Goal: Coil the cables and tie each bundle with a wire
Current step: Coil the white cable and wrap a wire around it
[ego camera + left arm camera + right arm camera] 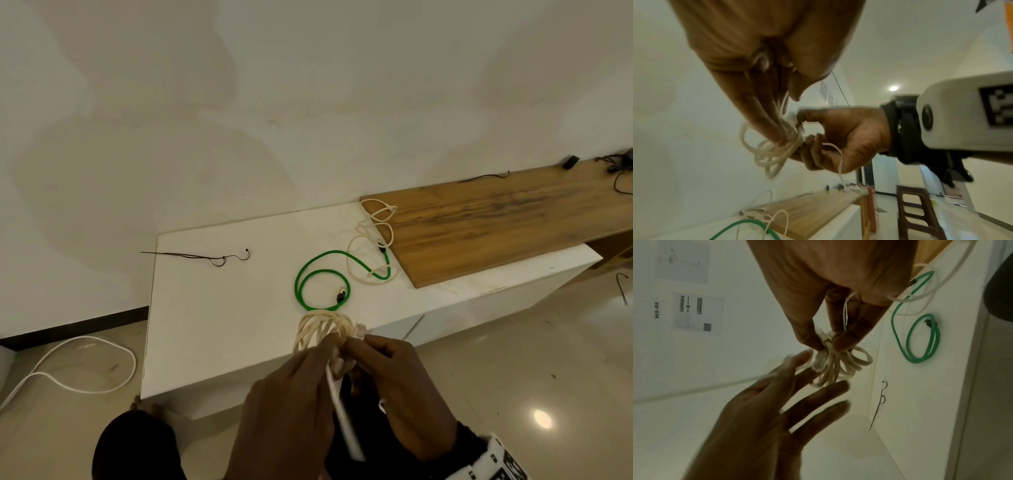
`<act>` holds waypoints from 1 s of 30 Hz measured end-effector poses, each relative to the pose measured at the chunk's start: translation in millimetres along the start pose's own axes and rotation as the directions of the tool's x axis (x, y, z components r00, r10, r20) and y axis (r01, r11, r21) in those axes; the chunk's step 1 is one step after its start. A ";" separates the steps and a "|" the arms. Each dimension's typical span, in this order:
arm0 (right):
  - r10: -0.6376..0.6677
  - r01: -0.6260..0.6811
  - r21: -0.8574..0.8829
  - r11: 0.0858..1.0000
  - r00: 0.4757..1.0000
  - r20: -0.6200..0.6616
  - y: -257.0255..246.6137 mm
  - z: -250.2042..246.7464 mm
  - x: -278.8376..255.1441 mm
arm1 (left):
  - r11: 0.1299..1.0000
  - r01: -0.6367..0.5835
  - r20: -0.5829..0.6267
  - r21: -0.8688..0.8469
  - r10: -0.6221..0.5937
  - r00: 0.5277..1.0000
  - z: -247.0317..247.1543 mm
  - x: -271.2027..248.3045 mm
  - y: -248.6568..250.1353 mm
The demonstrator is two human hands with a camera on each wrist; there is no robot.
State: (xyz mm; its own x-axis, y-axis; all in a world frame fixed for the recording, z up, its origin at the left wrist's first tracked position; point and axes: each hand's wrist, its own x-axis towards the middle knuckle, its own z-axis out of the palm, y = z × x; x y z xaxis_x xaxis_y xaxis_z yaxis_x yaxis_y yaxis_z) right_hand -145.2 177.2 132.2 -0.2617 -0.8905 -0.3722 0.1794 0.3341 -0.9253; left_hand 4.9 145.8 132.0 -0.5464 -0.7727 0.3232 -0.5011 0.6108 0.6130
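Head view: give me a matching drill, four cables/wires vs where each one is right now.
Things:
1. cream cable bundle
2. green cable
3. dark tie wires
4. white cable

Places:
A. on the floor, left of the white table
B. on the white table top, far left part, by themselves
C. looped on the white table, one end by the wooden board
D. held between left hand and right hand

Pairs: 1-D, 2-C, 3-B, 4-A
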 end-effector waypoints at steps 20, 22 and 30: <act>0.075 -0.072 -0.023 0.997 0.984 0.162 9.1 8.4 -5.2 | 0.562 0.503 0.244 -0.656 -0.473 0.846 32.8 27.7 -24.7; 0.058 -0.052 -0.037 0.998 0.980 0.193 7.2 8.9 -4.7 | 0.662 0.444 0.089 -0.604 -0.498 0.863 36.6 28.3 -24.4; 0.046 0.017 -0.253 0.967 0.970 0.241 7.3 10.9 -7.9 | 0.775 0.328 -0.086 -0.540 -0.439 0.894 40.9 26.4 -34.4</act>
State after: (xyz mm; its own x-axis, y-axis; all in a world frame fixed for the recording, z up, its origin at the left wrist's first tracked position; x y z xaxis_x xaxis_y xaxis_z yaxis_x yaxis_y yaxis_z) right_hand -131.5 183.3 129.3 -0.0173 -0.9225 -0.3856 -0.0714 0.3858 -0.9198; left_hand -19.7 111.5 90.0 -0.2109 -0.9740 0.0824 -0.2049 0.1265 0.9706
